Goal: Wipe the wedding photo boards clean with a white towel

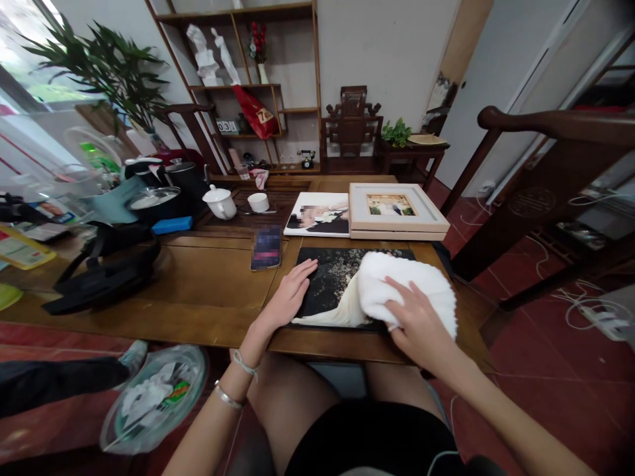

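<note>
A dark photo panel (325, 281) with a pale gown in its picture lies flat on the wooden table in front of me. My left hand (292, 287) rests flat on its left edge, fingers stretched out and holding nothing. Over the panel's right part lies a folded white towel (431, 284), which hides that side of the picture. My right hand (414, 317) presses on the towel from above, its fingers spread over the cloth and partly sunk into it. Behind the panel lie a white photo panel (317, 215) and a stack of light wooden picture frames (399, 210).
A phone (266, 248) lies left of the panel. Farther back stand a white teapot (219, 201) and a white cup (258, 201). A black strapped item (104, 271) sits at the table's left. Below is a lined trash bin (156, 396); a chair (526, 178) stands right.
</note>
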The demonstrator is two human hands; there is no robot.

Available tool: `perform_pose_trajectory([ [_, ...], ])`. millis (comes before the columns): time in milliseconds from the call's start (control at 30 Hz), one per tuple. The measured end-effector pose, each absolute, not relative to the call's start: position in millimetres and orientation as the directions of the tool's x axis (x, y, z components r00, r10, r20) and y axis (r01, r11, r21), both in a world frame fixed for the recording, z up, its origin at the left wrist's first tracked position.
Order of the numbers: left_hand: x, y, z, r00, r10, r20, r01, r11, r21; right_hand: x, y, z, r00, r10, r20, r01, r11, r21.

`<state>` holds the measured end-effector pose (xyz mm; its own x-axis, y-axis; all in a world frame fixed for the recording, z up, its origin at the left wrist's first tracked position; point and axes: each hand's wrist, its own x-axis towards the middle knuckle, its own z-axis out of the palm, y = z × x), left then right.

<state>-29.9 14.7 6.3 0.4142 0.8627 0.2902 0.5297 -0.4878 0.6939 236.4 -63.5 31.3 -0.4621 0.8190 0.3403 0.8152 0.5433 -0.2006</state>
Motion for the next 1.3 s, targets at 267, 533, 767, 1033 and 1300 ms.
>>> perform_pose_trajectory([
  [267, -31, 16, 4, 0.410, 0.863, 0.295, 0.538, -0.490, 0.686, 258, -66, 31, -0.316, 0.880, 0.354, 0.928, 0.365, -0.080],
  [533, -33, 17, 4, 0.417, 0.866, 0.274, 0.541, -0.479, 0.691, 150, -69, 40, -0.531, 0.802, 0.274, 0.778, 0.589, -0.217],
  [767, -31, 16, 4, 0.417, 0.863, 0.286, 0.550, -0.490, 0.677, 197, -68, 37, -0.542, 0.795, 0.271, 0.743, 0.605, -0.286],
  [1033, -31, 15, 4, 0.410, 0.868, 0.281, 0.549, -0.481, 0.683, 300, -42, 36, -0.518, 0.806, 0.286, 0.799, 0.575, -0.174],
  [1300, -31, 15, 4, 0.409, 0.867, 0.285, 0.541, -0.482, 0.690, 240, -4, 47, -0.555, 0.810, 0.190, 0.805, 0.581, -0.125],
])
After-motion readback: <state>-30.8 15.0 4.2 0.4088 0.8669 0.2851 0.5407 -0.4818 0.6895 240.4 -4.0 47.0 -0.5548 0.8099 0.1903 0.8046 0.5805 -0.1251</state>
